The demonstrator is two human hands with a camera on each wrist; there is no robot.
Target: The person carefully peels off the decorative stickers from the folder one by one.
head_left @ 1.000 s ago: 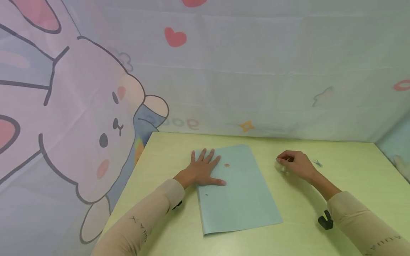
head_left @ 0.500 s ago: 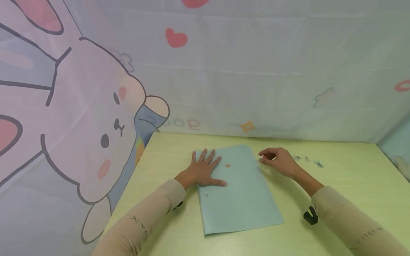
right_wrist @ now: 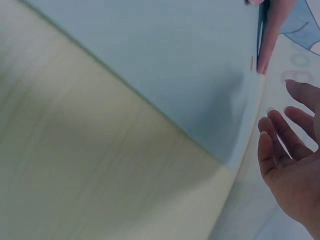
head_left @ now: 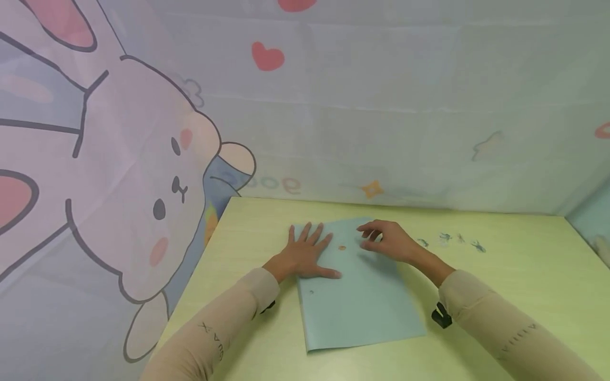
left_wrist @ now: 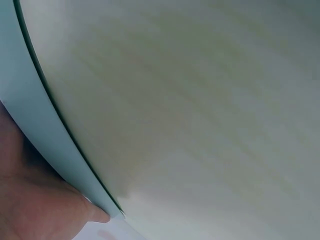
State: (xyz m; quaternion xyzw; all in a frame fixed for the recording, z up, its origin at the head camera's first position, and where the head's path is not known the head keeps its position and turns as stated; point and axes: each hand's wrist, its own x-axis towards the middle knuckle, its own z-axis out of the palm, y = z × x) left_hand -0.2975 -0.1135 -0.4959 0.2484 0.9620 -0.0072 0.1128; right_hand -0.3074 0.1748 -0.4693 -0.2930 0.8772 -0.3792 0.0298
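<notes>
In the head view, my left hand (head_left: 305, 256) rests with spread fingers on the left part of a light blue sheet or folder (head_left: 362, 307). A small orange spot (head_left: 342, 247) shows on the sheet between my hands, too small to identify. Over the sheet's far right corner hovers my right hand (head_left: 388, 241), its fingers loosely bent. The right wrist view shows that hand (right_wrist: 295, 160) with nothing between thumb and fingers, its shadow falling on the sheet. In the left wrist view, part of the left hand (left_wrist: 45, 205) lies along the sheet's edge (left_wrist: 60, 150).
Several small insect-like pieces (head_left: 478, 246) lie on the pale yellow-green table (head_left: 500, 286), right of the sheet. A small round mark (head_left: 312, 292) shows near the sheet's left edge. A printed curtain (head_left: 381, 106) hangs behind the table.
My right hand has moved left from the bare table to above the sheet, uncovering several insect-like pieces. The left hand stays in place on the sheet.
</notes>
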